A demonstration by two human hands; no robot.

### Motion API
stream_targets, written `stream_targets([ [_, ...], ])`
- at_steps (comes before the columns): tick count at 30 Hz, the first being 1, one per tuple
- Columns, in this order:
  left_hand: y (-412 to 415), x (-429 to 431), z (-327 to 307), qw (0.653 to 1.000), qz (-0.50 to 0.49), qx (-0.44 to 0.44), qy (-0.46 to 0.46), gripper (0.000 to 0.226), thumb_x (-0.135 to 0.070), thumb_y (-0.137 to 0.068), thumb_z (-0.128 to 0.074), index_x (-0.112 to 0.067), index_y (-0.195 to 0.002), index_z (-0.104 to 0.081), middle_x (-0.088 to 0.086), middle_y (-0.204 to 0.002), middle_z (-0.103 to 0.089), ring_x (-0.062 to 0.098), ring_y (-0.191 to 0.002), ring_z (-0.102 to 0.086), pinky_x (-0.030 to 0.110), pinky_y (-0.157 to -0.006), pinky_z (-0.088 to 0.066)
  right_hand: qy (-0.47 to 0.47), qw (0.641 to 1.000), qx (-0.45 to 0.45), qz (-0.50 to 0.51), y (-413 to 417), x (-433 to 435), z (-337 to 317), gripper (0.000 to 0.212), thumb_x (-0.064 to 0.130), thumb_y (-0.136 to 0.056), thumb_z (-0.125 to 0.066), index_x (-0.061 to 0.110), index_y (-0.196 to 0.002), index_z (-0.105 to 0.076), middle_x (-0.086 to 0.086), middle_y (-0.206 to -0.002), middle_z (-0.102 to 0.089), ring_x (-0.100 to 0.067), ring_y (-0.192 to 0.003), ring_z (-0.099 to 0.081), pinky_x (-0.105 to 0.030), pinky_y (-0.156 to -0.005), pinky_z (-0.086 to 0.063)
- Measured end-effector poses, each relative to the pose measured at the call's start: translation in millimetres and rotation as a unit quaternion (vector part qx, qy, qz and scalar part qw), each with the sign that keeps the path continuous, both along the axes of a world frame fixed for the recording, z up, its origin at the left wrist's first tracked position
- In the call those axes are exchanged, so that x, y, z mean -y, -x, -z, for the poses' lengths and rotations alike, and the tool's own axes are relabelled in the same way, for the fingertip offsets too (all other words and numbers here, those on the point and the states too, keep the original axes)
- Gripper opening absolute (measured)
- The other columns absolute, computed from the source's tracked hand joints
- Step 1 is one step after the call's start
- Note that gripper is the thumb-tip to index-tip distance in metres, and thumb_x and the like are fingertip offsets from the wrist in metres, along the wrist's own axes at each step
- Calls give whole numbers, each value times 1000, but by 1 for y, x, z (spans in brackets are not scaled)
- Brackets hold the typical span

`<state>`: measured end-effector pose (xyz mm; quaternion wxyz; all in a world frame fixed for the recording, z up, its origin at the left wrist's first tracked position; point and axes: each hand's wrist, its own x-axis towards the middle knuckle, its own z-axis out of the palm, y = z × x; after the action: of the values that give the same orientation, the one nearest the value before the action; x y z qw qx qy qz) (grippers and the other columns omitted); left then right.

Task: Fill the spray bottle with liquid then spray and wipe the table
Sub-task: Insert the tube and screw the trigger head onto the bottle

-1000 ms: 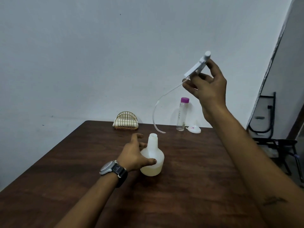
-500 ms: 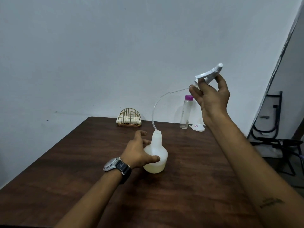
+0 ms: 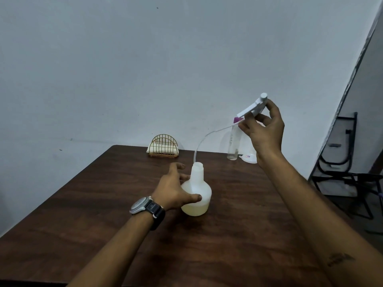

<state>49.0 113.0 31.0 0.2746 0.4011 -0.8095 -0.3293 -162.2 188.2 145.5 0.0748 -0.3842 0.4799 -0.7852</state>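
Observation:
A translucent white spray bottle [image 3: 198,193] stands upright and uncapped on the dark wooden table [image 3: 238,224], with pale yellowish liquid in its base. My left hand [image 3: 176,188] cups its left side, thumb across the front. My right hand [image 3: 263,129] holds the white spray head [image 3: 253,105] up and to the right of the bottle. The head's clear dip tube [image 3: 204,139] curves down, and its tip is inside the bottle's neck.
A clear bottle with a purple cap [image 3: 233,141] and a white funnel [image 3: 248,158] stand at the table's far right edge. A gold wire holder with folded cloths [image 3: 163,146] sits against the wall. Dark folding chairs [image 3: 342,162] stand to the right.
The dip tube's tip went from hanging free behind the bottle to sitting inside its neck. My right hand with the spray head has come down and closer to the bottle.

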Motion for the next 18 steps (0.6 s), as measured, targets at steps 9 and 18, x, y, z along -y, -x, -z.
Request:
stream_targets([
  [9, 1, 0, 2, 1000, -3, -4, 4, 100, -31, -68, -95, -19, -146, -33, -5, -132, -67, 8, -105, -54, 24, -88, -44, -88, 978, -185, -36, -4, -2, 8, 44, 5, -97, -69, 37, -127, -63, -6, -104, -74, -17, -83, -77, -44, -87, -64],
  [18, 1, 2, 2, 1000, -1, 7, 5, 103, -35, -67, -95, -21, -147, -32, -2, -137, -65, 10, -105, -55, 25, -87, -44, -183, 943, -259, -99, -22, 13, 29, 51, 11, -95, -72, 48, -128, -60, -3, -113, -71, -28, -92, -76, -43, -85, -64],
])
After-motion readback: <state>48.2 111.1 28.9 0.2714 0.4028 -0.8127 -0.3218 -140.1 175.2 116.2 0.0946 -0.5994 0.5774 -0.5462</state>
